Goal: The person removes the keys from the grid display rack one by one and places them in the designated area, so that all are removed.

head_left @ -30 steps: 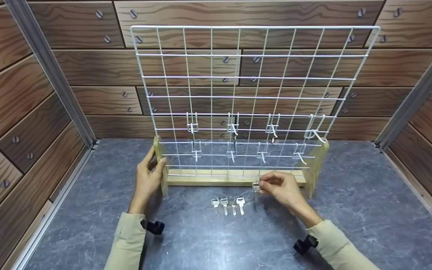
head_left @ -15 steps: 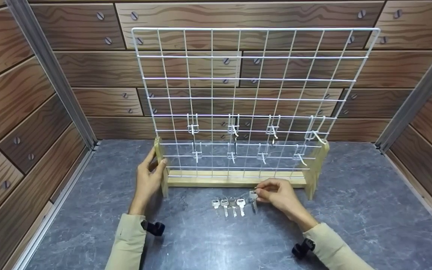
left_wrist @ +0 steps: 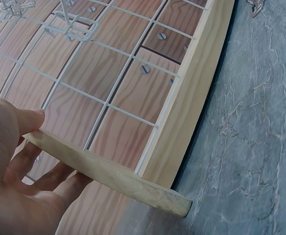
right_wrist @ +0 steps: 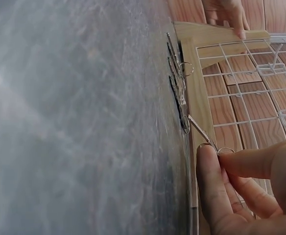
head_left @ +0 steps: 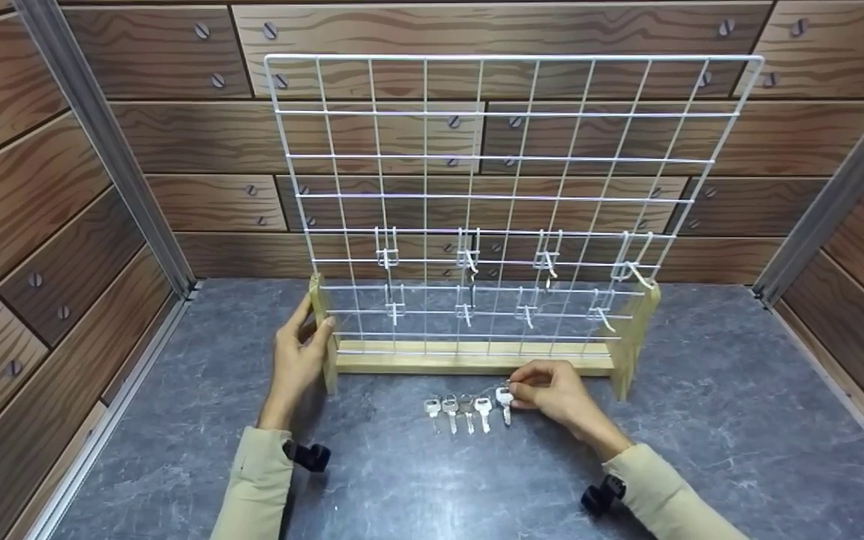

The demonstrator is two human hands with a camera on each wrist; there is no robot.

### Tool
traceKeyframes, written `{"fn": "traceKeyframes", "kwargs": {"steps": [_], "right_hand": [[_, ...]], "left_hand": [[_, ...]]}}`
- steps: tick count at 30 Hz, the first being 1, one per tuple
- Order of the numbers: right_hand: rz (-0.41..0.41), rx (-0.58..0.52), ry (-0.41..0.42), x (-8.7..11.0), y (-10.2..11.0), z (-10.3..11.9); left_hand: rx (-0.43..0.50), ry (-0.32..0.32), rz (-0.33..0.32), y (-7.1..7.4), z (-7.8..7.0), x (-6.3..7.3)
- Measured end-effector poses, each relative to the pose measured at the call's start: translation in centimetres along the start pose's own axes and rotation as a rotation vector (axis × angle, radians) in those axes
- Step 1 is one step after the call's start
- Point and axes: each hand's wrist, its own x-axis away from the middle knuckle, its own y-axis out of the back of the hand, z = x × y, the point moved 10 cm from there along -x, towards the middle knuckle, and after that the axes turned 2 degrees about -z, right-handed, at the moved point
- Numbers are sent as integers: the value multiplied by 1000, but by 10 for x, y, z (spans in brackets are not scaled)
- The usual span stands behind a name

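Observation:
My right hand point(head_left: 556, 390) pinches a silver key point(head_left: 505, 396) by its ring end, between thumb and fingers. The key points down just right of a row of several keys point(head_left: 451, 406) on the tabletop. In the right wrist view the held key point(right_wrist: 201, 131) slants beside the row, its thin ring showing at my fingertips. With fingers behind and thumb in front, my left hand point(head_left: 301, 356) grips the left wooden side post point(head_left: 330, 379) of a white wire grid rack point(head_left: 424, 159). In the left wrist view the post point(left_wrist: 113, 178) lies between thumb and fingers.
Several white hooks point(head_left: 387, 259) sit in two rows on the lower grid. Small dark items hang below two upper hooks, too small to tell. A wooden crossbar point(head_left: 402, 363) joins the side posts. Wood-patterned walls surround the grey marbled tabletop point(head_left: 432, 480).
My right hand has moved slightly left and down with the key, which now shows its flat face near the row. My left hand stays on the post.

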Motion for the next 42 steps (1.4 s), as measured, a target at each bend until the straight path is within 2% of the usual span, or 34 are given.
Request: {"fn": "traceKeyframes", "kwargs": {"steps": [9, 16, 33, 42], "right_hand": [[13, 89, 11, 0, -4, 2], [34, 91, 6, 0, -8, 1], [19, 137, -11, 0, -9, 2], [3, 161, -13, -1, -11, 3]], "left_hand": [[9, -4, 5, -1, -1, -1], [-3, -17, -1, 0, -2, -1], [17, 36, -6, 0, 2, 0], [9, 7, 11, -2, 0, -1]]}}
